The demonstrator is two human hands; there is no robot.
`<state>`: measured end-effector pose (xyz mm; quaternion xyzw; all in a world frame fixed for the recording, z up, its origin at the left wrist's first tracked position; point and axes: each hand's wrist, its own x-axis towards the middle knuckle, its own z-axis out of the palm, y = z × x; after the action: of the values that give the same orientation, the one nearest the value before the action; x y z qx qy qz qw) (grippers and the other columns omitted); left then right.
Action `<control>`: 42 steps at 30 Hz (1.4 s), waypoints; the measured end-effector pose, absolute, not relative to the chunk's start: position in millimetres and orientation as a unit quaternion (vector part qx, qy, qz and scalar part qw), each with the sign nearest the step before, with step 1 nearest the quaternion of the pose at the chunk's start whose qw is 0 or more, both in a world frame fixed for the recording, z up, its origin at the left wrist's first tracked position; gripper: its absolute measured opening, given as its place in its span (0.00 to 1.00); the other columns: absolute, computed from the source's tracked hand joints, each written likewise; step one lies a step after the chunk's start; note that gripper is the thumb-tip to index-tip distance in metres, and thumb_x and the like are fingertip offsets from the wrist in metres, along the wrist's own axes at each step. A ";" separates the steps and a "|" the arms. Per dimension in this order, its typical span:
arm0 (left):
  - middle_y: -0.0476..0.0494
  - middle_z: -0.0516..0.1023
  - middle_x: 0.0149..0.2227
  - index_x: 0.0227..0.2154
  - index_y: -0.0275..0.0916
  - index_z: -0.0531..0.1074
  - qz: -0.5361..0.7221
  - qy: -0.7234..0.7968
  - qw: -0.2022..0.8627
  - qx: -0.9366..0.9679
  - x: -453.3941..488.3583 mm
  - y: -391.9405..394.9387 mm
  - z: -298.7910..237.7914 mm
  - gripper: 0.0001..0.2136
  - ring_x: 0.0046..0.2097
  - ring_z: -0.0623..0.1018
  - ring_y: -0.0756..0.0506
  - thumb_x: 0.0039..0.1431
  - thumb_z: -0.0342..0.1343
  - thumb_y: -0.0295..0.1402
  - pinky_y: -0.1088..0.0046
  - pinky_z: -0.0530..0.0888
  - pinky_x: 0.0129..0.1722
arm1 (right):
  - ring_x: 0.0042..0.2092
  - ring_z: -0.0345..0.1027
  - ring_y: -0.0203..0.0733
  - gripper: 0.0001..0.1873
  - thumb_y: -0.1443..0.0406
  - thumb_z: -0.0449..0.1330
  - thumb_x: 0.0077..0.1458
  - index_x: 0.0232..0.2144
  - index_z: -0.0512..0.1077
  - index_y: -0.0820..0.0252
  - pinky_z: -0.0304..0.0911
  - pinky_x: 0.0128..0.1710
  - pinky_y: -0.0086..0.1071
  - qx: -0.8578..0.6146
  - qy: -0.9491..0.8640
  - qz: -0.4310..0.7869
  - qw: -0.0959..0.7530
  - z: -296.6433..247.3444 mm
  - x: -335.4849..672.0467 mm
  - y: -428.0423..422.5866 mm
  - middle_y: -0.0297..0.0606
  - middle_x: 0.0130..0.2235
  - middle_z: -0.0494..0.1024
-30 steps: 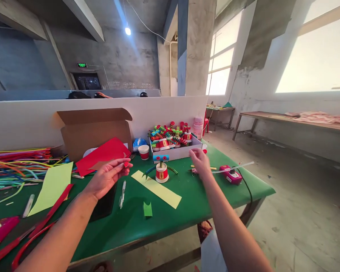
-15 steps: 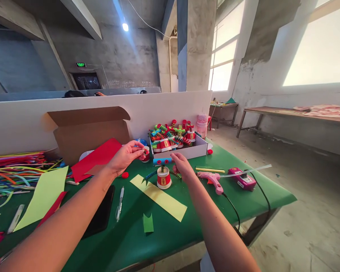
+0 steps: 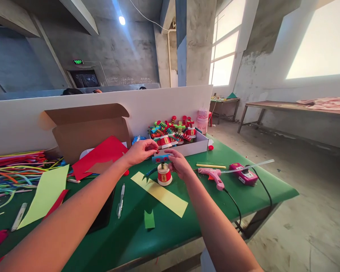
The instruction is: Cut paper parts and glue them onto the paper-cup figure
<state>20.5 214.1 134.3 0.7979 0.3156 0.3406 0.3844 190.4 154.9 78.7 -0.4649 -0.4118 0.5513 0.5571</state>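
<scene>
A small red-and-white paper-cup figure (image 3: 164, 176) with coiled pipe-cleaner arms stands on the green table (image 3: 187, 223), partly on a yellow paper strip (image 3: 161, 194). A blue bar with red dots (image 3: 160, 158) sits on top of it. My left hand (image 3: 140, 151) is pinched closed at the bar's left end; what it holds is too small to name. My right hand (image 3: 179, 164) is curled beside the cup at the bar's right end, touching it.
A white box (image 3: 191, 148) full of finished figures stands behind. A pink glue gun (image 3: 213, 175) with cord and a pink device (image 3: 243, 173) lie to the right. Pens, red and green paper, pipe cleaners (image 3: 14, 172) and an open cardboard box (image 3: 86, 126) lie left.
My right hand left the glue gun area and came left to the cup figure. My left hand moved up and right to the figure's top. The view shifted slightly.
</scene>
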 end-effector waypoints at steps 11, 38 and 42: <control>0.48 0.79 0.28 0.31 0.41 0.76 0.283 0.310 0.216 0.881 30.1 217.2 129.6 0.06 0.30 0.76 0.46 0.49 0.58 0.33 0.73 0.69 0.32 | 0.15 0.53 0.28 0.13 0.69 0.56 0.54 0.44 0.69 0.60 0.47 0.16 0.24 -0.452 -0.418 0.556 0.559 77.1 191.9 157.8 0.25 0.18 0.65; 0.45 0.79 0.28 0.31 0.39 0.75 0.211 0.362 0.154 0.895 45.4 208.1 137.1 0.06 0.31 0.76 0.44 0.49 0.55 0.30 0.72 0.68 0.32 | 0.14 0.52 0.29 0.15 0.69 0.55 0.55 0.46 0.69 0.60 0.48 0.17 0.23 -0.465 -0.430 0.541 0.554 76.3 193.3 157.5 0.23 0.14 0.61; 0.46 0.78 0.27 0.30 0.39 0.74 0.217 0.348 0.163 0.897 45.1 209.4 134.9 0.05 0.30 0.76 0.45 0.49 0.56 0.31 0.73 0.68 0.31 | 0.14 0.52 0.29 0.14 0.70 0.53 0.56 0.46 0.68 0.61 0.46 0.16 0.23 -0.462 -0.429 0.543 0.554 76.9 193.6 157.1 0.22 0.14 0.60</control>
<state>45.1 209.4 134.9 0.8972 0.3484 0.2171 0.1628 193.6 157.1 76.9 -0.4616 -0.4295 0.5435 0.5542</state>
